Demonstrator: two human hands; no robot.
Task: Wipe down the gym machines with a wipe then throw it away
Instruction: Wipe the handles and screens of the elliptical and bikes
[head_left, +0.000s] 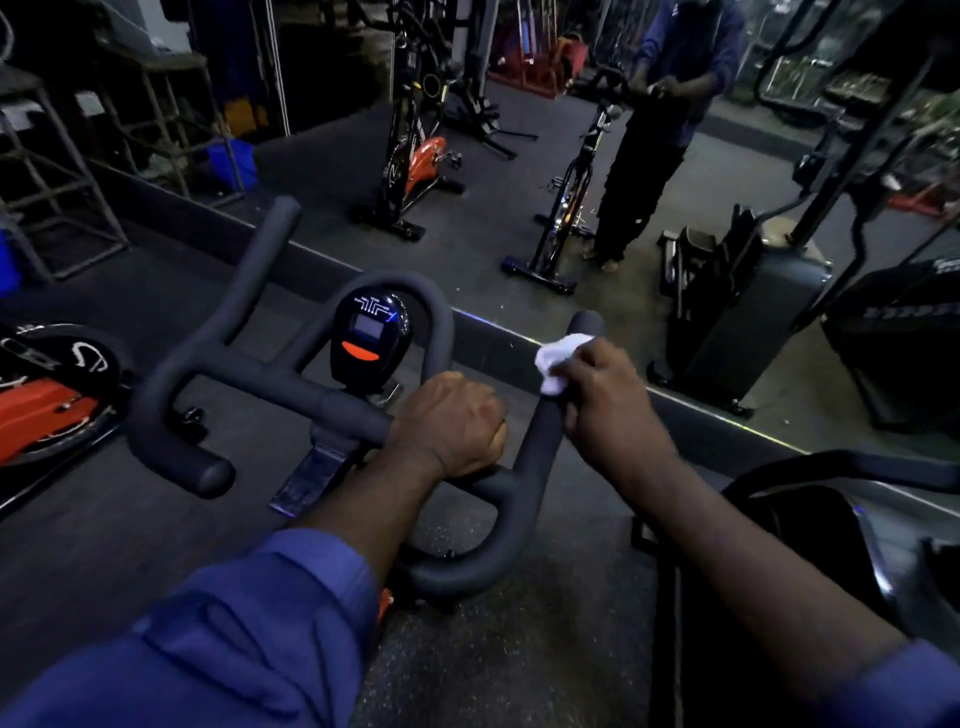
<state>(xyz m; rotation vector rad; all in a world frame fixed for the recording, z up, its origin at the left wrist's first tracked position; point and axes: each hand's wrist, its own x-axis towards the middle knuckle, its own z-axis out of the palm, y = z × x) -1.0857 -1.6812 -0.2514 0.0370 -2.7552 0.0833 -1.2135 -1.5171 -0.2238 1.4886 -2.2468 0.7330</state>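
While my left hand (452, 421) wraps the handlebar (291, 384) to steady it, my right hand (602, 384) pinches a soft, light white wipe (558, 358) against the right bar end; bunched, it holds best.

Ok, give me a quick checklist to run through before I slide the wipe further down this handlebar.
1. Wipe in hand: ok. The right hand is closed on the white wipe.
2. Wipe touching the bar: ok. It is pressed on the right prong of the handlebar, near the tip.
3. Bike steadied: ok. The left hand grips the crossbar beside the console.
4. Path down the prong clear: ok. Bare foam shows below the right hand.
5. Left prong and console wiped: cannot tell.
6. Wipe still damp and clean: cannot tell; it is crumpled and partly hidden by the fingers.
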